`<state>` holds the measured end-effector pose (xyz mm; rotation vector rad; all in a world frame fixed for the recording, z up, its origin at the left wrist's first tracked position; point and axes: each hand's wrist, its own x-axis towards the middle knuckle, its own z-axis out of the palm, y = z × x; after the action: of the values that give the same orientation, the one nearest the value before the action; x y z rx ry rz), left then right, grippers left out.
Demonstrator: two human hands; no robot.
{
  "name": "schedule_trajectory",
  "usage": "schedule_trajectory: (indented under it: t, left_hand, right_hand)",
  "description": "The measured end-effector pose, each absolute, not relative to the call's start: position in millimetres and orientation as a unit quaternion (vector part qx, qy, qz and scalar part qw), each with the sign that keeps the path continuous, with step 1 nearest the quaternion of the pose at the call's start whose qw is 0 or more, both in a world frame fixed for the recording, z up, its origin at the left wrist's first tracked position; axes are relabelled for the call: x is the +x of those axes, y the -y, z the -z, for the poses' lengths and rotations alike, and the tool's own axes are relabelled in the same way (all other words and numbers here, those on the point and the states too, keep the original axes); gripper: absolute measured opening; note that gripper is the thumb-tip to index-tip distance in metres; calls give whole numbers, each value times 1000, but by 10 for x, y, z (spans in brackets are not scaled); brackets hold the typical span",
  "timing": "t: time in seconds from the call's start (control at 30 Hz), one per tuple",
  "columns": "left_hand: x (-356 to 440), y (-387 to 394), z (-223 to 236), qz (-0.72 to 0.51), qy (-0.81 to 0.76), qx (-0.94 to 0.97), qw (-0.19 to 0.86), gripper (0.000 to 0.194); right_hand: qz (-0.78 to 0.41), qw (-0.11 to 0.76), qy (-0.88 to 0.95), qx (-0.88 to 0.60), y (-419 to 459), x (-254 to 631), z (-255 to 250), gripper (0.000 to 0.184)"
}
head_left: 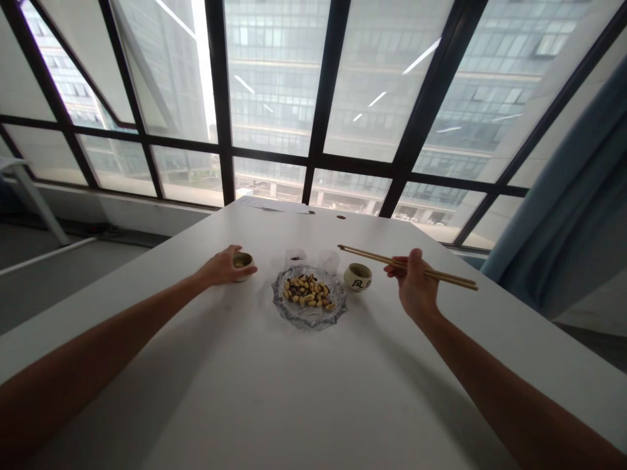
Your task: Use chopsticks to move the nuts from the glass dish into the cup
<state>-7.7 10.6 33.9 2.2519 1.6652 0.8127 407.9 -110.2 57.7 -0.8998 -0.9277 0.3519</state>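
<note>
Smooth white table (pixel 294 391), left fingers (pixel 234 249) curled round a squat ceramic cup (pixel 241 260), right fingers (pixel 415 260) pinching slender wooden chopsticks (pixel 443 277).

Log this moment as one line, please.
left hand: around left cup | right hand: holding chopsticks | nuts: in clear bowl | right cup: beside bowl

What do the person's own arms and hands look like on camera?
Both the left forearm and right forearm are bare, with no sleeve showing inside the picture. The left hand and right hand are ungloved. I see no watch, bracelet or cable at either wrist. Rings or markings are too small to tell.
</note>
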Motion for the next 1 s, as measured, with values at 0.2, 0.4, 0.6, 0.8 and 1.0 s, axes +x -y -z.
schedule_trajectory:
  t: [0.2, 0.4, 0.6, 0.8, 1.0]
  left_hand:
    - [532, -265, -562, -264, -467, 841, 75, 86]
    - [1098, -484, -474, -233, -412, 868, 148, 86]
    - [1092, -526, -476, -340, -289, 892, 68, 78]
    - [1080, -440, -506, -375, -257, 887, 75, 77]
    - [1108, -305, -538, -357, -314, 869, 137, 83]
  right_hand:
    - [-134, 725, 490, -466, 1121, 4084, -513, 58]
    - [-147, 694, 532, -462, 1194, 3907, -518, 59]
    - [-37, 667, 585, -461, 1324, 3772, -597, 56]
    - [10, 597, 675, -433, 1161, 3515, -715, 52]
    - [-35, 505, 747, -431, 878, 3327, -799, 50]
